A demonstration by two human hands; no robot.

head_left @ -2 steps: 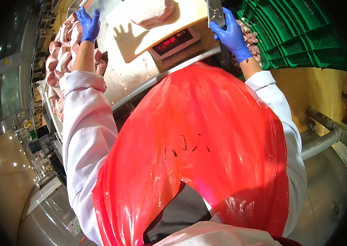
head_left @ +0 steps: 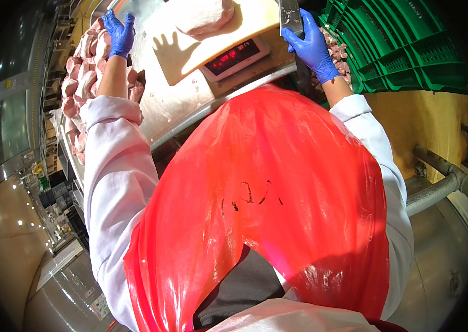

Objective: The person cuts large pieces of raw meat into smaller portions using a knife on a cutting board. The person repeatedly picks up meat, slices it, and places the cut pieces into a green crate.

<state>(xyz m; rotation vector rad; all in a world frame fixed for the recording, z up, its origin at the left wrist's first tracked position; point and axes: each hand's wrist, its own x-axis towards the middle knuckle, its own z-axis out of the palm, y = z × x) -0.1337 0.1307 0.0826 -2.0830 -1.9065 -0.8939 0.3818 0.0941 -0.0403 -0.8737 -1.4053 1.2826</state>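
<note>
My left hand (head_left: pixel 119 33), in a blue glove, is raised beside a heap of pale pink meat pieces (head_left: pixel 85 74). Its fingers are apart and hold nothing. A blue glove also covers my right hand (head_left: pixel 312 50), closed on a wide-bladed knife (head_left: pixel 290 16) with bits of meat on its dark blade. The hand hides part of the knife. Between my hands, a large pale piece of meat (head_left: pixel 206 15) lies on a cream cutting board (head_left: pixel 176 65), apart from both. The board rests over a scale (head_left: pixel 233 60) with a lit red display. My left hand's shadow falls on the board.
A metal worktable (head_left: pixel 176 108) edges up to my red apron (head_left: pixel 278 166). Small meat trimmings (head_left: pixel 338 47) lie right of my right hand, beside green plastic crates (head_left: pixel 399 47). A metal pipe (head_left: pixel 435 193) stands lower right. Machinery (head_left: pixel 4 127) lines the far left.
</note>
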